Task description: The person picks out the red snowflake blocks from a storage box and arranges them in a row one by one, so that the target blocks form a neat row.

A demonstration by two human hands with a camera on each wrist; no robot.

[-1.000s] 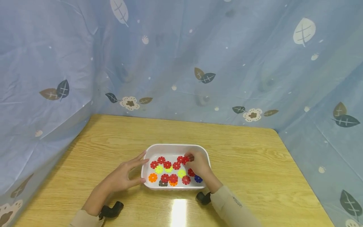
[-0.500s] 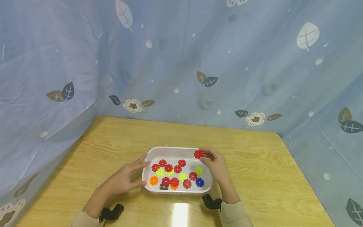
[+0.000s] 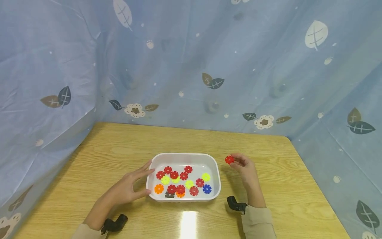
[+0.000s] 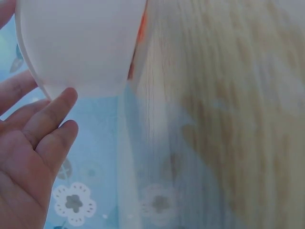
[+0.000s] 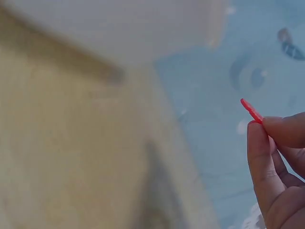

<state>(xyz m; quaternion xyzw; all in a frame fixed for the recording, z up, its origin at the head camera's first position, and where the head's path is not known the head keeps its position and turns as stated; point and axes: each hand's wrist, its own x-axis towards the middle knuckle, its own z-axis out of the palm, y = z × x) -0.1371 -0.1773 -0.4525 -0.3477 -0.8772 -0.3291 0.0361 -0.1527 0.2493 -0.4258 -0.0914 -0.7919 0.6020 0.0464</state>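
Note:
Pinched between the thumb and fingertips of my right hand (image 3: 247,169) is a red notched plastic disc (image 3: 229,160), held over the table right of the white tray (image 3: 179,160). In the right wrist view the red disc (image 5: 251,110) shows edge-on at the fingertips. My left hand (image 3: 128,186) rests its spread, fairly straight fingers and thumb against the tray's left end. The left wrist view shows fingertips (image 4: 68,98) at the tray's outer wall. Several loose discs lie inside the tray: red ones (image 3: 194,191), yellow ones (image 3: 206,177), orange ones (image 3: 159,189), a blue one (image 3: 207,189) and a dark grey one (image 3: 169,195).
The wooden table (image 3: 286,186) extends around the tray and meets a blue leaf-patterned curtain (image 3: 179,66) at the back and sides. A black device sits on each wrist, as with the right wrist device (image 3: 235,204). Bright glare lies in front of the tray.
My right hand has lifted a red disc out of the tray's far right part and moved right, past the rim, exposing a yellow disc. The left hand stays at the tray's left end.

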